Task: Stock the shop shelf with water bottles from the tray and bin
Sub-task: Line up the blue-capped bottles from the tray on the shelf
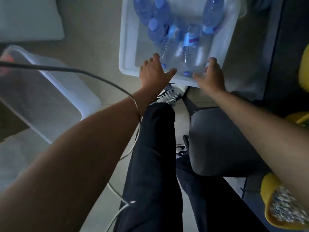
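The left hand (154, 71) and right hand (211, 75) reach, fingers spread and empty, over the white plastic tray (127, 47). Next, each likely needs to grasp a lying clear blue-capped bottle (189, 52).

Bare forearms (87, 144), dark trousers (153, 148), white-laced sneakers (168, 96)

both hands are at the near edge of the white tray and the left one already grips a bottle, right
No: the head view shows the left hand spread open at the near edge of the tray, like the right hand, gripping none of the bottles.
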`<act>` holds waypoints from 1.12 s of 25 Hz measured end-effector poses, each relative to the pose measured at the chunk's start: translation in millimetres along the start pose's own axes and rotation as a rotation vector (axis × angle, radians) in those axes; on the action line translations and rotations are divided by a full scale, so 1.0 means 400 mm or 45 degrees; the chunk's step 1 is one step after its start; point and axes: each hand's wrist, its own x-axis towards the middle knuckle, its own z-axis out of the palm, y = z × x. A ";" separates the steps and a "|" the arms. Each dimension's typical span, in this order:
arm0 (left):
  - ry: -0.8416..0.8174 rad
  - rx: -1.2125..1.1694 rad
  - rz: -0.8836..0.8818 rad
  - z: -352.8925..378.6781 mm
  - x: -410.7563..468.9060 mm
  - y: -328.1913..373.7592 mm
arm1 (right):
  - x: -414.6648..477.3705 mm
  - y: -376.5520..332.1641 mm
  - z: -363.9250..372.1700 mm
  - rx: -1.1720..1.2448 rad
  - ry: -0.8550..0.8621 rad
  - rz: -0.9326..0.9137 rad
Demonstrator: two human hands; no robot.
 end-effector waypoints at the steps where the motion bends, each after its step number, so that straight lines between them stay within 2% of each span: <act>1: -0.016 0.026 -0.030 0.046 0.049 -0.008 | 0.046 0.008 0.041 0.020 -0.031 0.066; 5: -0.160 0.098 -0.192 0.188 0.211 -0.025 | 0.199 0.011 0.178 0.165 -0.114 0.335; 7: -0.265 0.076 -0.289 0.237 0.257 -0.036 | 0.253 0.009 0.226 0.279 -0.165 0.482; 10: -0.305 -0.016 -0.443 0.271 0.288 -0.040 | 0.295 0.016 0.261 0.381 -0.166 0.648; 14: -0.434 -0.472 -0.591 0.265 0.321 -0.013 | 0.283 -0.002 0.254 0.476 -0.222 0.633; 17: -0.541 -0.691 -0.714 0.267 0.318 0.027 | 0.257 -0.026 0.223 0.473 -0.166 0.567; 20: -0.485 -0.830 -0.829 0.273 0.322 0.039 | 0.225 -0.048 0.198 0.558 -0.109 0.557; 23: -0.523 -0.874 -0.764 0.269 0.299 0.071 | 0.192 -0.053 0.146 0.557 0.034 0.555; 28: -0.340 -0.637 -0.478 0.098 0.239 0.115 | 0.086 -0.068 -0.023 0.342 0.156 0.430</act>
